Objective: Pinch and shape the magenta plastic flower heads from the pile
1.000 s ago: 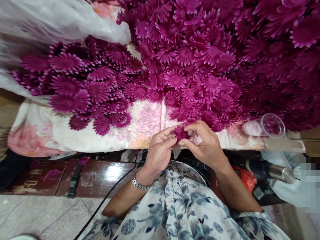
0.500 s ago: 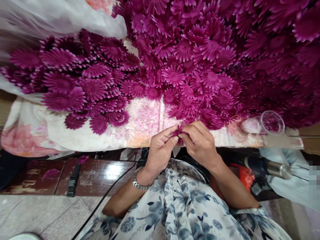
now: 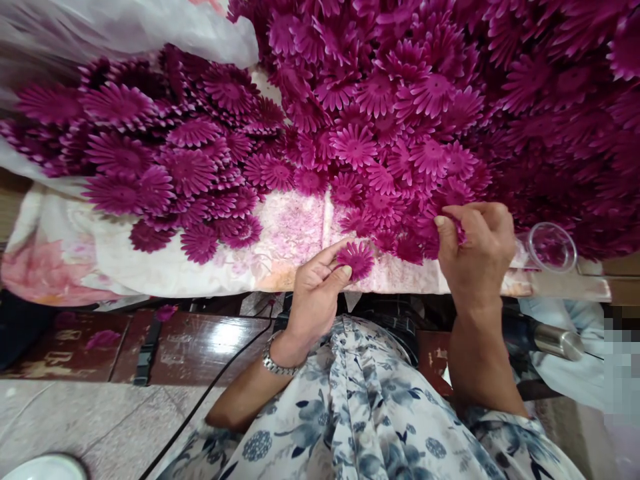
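Note:
A single magenta cloth flower (image 3: 361,260) is pinched between the thumb and fingers of my left hand (image 3: 316,283), its petals spread toward the table. It is held over the front edge of the cloth-covered table. Further right, my right hand (image 3: 477,250) is raised over the front of the large flower heap (image 3: 425,160). Its thumb and index fingertips are drawn close together and the other fingers are curled. Anything between those tips is too small to make out. Just right of this hand lies a clear plastic cup (image 3: 551,247), partly hidden.
A second flower pile (image 3: 185,170) lies at the left below a translucent plastic bag (image 3: 200,43). The floral tablecloth (image 3: 295,223) shows between the piles. Below the table are a brown wooden bench (image 3: 200,347) with fallen petals, a black cable (image 3: 215,383) and a steel-capped flask (image 3: 557,340).
My right hand has come away from the left and moved right, up over the heap. My left hand keeps the flower, which now shows with its petals spread.

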A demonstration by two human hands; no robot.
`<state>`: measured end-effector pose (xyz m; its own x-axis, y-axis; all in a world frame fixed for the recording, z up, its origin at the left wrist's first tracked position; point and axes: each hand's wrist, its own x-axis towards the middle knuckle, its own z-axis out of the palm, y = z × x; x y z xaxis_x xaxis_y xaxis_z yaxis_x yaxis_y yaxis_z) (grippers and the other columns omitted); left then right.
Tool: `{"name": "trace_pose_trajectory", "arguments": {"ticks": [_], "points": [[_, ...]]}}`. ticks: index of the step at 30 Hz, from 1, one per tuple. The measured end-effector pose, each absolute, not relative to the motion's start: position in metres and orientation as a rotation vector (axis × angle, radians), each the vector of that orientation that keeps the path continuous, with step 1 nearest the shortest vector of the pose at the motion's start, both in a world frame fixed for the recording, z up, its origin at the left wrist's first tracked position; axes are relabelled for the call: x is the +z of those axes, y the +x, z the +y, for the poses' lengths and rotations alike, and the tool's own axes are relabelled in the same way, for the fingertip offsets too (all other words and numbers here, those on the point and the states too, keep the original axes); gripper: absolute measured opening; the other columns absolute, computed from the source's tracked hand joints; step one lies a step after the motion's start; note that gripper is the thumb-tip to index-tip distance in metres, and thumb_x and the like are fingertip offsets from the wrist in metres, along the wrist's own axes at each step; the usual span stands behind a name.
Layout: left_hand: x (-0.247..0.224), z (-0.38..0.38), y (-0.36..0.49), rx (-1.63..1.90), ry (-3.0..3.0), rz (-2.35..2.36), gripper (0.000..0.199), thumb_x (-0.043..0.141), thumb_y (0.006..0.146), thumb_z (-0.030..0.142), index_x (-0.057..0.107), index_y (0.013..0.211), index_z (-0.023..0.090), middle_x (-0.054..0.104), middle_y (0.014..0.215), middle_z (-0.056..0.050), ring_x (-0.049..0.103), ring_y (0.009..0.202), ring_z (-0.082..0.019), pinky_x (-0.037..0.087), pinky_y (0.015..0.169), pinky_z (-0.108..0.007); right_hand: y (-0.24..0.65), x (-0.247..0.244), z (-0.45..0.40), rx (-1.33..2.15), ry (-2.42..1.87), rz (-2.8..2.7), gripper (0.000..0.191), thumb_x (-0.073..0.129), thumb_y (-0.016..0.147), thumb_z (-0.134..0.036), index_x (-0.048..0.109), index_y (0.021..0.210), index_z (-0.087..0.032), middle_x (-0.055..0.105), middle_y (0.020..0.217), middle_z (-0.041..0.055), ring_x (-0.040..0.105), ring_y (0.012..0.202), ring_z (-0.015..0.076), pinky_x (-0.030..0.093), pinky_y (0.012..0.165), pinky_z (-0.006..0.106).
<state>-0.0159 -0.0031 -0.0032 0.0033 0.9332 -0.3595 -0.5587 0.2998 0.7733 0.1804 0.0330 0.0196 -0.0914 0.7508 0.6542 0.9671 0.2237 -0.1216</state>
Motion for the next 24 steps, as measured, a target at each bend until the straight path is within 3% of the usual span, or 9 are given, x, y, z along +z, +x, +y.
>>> {"name": "trace_pose_trajectory", "arguments": {"ticks": [4, 9, 14, 20, 24], "points": [[0.005, 0.002, -0.011, 1.195, 0.408, 0.931, 0.028, 0.082, 0.055, 0.024, 0.073, 0.08, 0.015, 0.068, 0.063, 0.0, 0.058, 0.055, -0.009, 0.048, 0.059, -0.02, 0.167, 0.018, 0.027, -0.239, -1.416, -2.008, 0.022, 0.064, 0.081, -0.028, 0.064, 0.101, -0.017, 0.061, 0.092, 0.0092, 0.056, 0.088, 0.02, 0.048, 0.078, 0.035], [0.0, -0.004, -0.011, 1.143, 0.493, 0.9, 0.028, 0.075, 0.066, 0.026, 0.072, 0.091, 0.015, 0.071, 0.08, -0.004, 0.063, 0.072, -0.014, 0.052, 0.075, -0.027, 0.129, 0.007, 0.016, 0.279, -1.103, -2.17, 0.005, 0.058, 0.085, -0.023, 0.06, 0.084, -0.018, 0.06, 0.076, 0.0047, 0.055, 0.074, 0.0156, 0.049, 0.068, 0.029], [-0.017, -0.011, -0.013, 1.166, 0.685, 0.898, 0.029, 0.068, 0.076, 0.027, 0.07, 0.103, 0.017, 0.072, 0.098, -0.006, 0.065, 0.09, -0.019, 0.05, 0.087, -0.033, 0.125, 0.001, 0.014, 0.204, -1.103, -2.193, 0.008, 0.052, 0.087, -0.015, 0.057, 0.081, -0.017, 0.06, 0.073, 0.0056, 0.053, 0.071, 0.0163, 0.048, 0.067, 0.029], [-0.027, -0.015, -0.014, 1.221, 0.72, 1.032, 0.031, 0.069, 0.075, 0.026, 0.07, 0.106, 0.018, 0.072, 0.103, -0.007, 0.065, 0.098, -0.02, 0.047, 0.095, -0.033, 0.127, 0.002, 0.01, 0.094, -1.181, -2.097, 0.008, 0.051, 0.085, -0.011, 0.056, 0.083, -0.017, 0.058, 0.071, 0.0056, 0.054, 0.071, 0.0161, 0.049, 0.066, 0.028], [-0.016, -0.011, -0.017, 1.222, 0.628, 1.005, 0.03, 0.072, 0.072, 0.026, 0.071, 0.101, 0.018, 0.074, 0.091, -0.006, 0.068, 0.086, -0.018, 0.052, 0.086, -0.032, 0.155, 0.012, 0.022, -0.215, -1.337, -1.885, 0.008, 0.054, 0.084, -0.012, 0.057, 0.079, -0.018, 0.058, 0.07, 0.0024, 0.055, 0.067, 0.0138, 0.046, 0.062, 0.026]]}}
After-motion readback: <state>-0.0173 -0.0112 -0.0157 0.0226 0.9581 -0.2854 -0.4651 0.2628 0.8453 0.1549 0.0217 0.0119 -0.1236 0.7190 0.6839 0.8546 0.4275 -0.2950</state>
